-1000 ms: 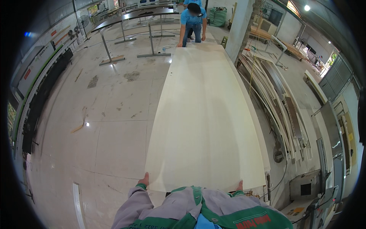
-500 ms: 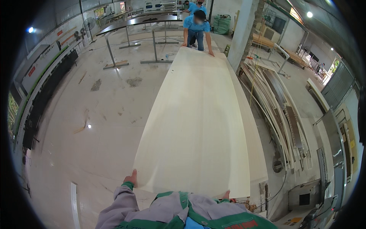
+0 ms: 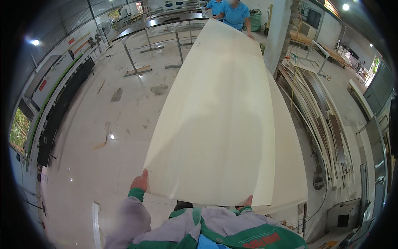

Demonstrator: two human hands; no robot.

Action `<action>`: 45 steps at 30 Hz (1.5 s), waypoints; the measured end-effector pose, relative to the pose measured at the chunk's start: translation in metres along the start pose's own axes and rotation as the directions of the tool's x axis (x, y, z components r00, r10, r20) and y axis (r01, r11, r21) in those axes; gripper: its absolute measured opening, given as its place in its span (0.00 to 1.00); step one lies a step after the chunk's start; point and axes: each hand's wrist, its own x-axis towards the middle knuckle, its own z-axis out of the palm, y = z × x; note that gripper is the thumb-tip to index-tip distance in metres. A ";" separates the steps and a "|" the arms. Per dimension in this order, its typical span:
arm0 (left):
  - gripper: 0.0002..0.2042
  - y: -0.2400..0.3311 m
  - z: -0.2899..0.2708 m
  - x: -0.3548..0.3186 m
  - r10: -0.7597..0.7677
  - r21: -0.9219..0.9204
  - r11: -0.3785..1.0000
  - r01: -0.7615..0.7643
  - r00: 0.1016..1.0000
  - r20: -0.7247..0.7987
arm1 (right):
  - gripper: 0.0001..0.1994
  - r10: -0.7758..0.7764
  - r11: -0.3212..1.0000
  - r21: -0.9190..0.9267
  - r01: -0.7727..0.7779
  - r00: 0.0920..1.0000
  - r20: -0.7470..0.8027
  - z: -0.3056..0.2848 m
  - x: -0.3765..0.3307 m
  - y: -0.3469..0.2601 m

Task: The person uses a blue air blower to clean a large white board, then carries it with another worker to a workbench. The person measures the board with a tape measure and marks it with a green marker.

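A long pale wooden sheet [image 3: 211, 124] stretches away from me. My left hand [image 3: 140, 181] is closed on its near left corner, thumb along the edge. At the near edge, towards the right, my right hand [image 3: 248, 202] grips it too; the thumb shows and the other fingers are hidden beneath. The far end is held up by a co-worker in a blue shirt [image 3: 235, 15], one hand at each far corner. Under the sheet, another pale sheet [image 3: 288, 157] sticks out along the right side.
A dark-topped table on metal legs [image 3: 166, 23] stands far left. Along the left wall runs a long machine [image 3: 66, 108]. A pillar [image 3: 278, 35] rises just right of the sheet's far end. Stacked wooden strips [image 3: 319, 120] lie to the right, near a grey box [image 3: 343, 216].
The co-worker has straightened from a bend, and the sheet's far end has risen. My hands have come up a little with the near end, and more of the lower sheet shows.
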 end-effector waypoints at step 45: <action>0.18 0.553 -0.357 0.737 0.609 -0.582 0.662 -0.472 0.791 0.052 | 0.43 -0.112 0.992 0.067 0.110 0.993 0.036 0.814 0.410 0.113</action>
